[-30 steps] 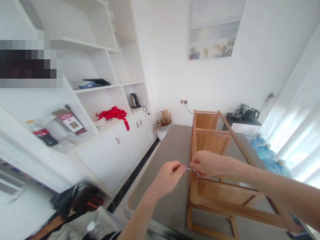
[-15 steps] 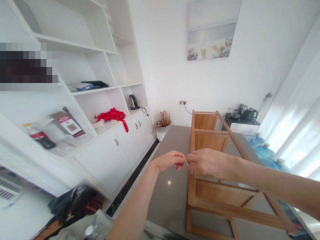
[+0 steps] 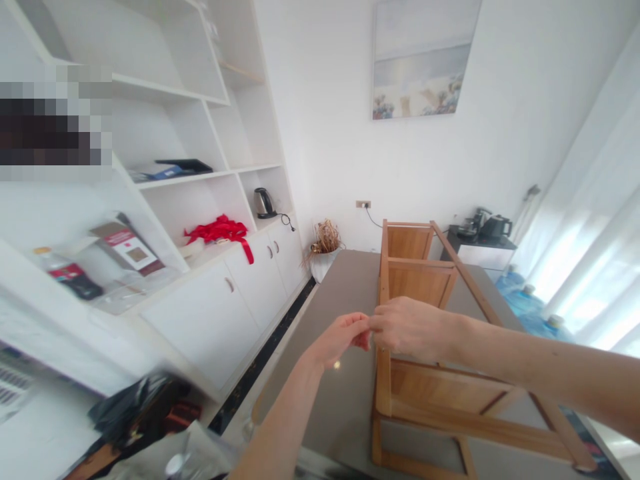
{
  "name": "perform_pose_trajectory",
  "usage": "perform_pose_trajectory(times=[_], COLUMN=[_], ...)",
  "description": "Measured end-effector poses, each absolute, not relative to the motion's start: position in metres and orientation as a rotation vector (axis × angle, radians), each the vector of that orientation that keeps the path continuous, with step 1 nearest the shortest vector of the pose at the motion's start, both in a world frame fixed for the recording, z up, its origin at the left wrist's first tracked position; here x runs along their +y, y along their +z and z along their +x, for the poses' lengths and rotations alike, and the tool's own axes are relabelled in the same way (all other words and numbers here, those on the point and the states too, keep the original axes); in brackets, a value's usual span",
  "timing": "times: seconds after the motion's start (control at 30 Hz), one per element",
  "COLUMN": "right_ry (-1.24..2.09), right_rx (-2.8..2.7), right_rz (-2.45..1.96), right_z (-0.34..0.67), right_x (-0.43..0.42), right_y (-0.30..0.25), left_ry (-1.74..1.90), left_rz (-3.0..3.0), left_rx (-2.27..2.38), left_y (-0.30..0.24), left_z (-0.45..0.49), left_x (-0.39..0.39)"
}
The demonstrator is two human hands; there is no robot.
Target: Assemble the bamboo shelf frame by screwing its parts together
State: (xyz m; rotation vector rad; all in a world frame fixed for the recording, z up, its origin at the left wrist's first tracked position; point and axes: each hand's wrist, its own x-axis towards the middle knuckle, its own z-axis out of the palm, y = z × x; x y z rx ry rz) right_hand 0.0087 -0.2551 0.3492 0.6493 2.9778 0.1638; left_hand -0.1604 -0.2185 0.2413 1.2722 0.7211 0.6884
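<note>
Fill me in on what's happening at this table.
Someone has both bare hands at the near part of a wooden frame resting on a grey table. The left hand and right hand appear to meet at the fingertips, by the frame's left rail, fingers curled. Anything small pinched between them is hidden, and I can't tell whether the right hand touches the rail.
</note>
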Motion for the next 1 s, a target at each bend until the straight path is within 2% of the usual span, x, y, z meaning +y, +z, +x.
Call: perform_pose_trajectory(times=[0.13, 0.23, 0.37, 0.53, 0.63, 0.83, 1.0], right_ry=[0.125, -0.037, -0.506, -1.332, -1.527, -1.580, -1.103], right_rx=[2.850, 2.774, 2.662, 2.405, 2.363, 2.396, 2.647], right_rz=[0.795, 1.051, 1.400, 1.458, 1.523, 1.574, 1.612], right_z=[0.004, 0.002, 0.004, 0.011, 0.013, 0.016, 0.015], right_x=[-0.257, -0.257, -0.253, -0.247, -0.247, -0.253, -0.261], right_y=[0.352, 0.353, 0.348, 0.334, 0.330, 0.324, 0.325], left_ry=[0.742, 0.737, 0.697, 0.669, 0.610, 0.593, 0.556], left_rz=[1.337, 1.498, 1.724, 1.939, 2.066, 2.197, 2.153], left_rx=[0.880, 1.013, 1.118, 1.250, 1.310, 1.329, 1.287], left_y=[0.239, 0.247, 0.267, 0.288, 0.292, 0.287, 0.288], left_z=[-0.167, -0.173, -0.177, -0.167, -0.155, -0.147, -0.164], left_x=[-0.231, -0.241, -0.262, -0.295, -0.308, -0.313, -0.308])
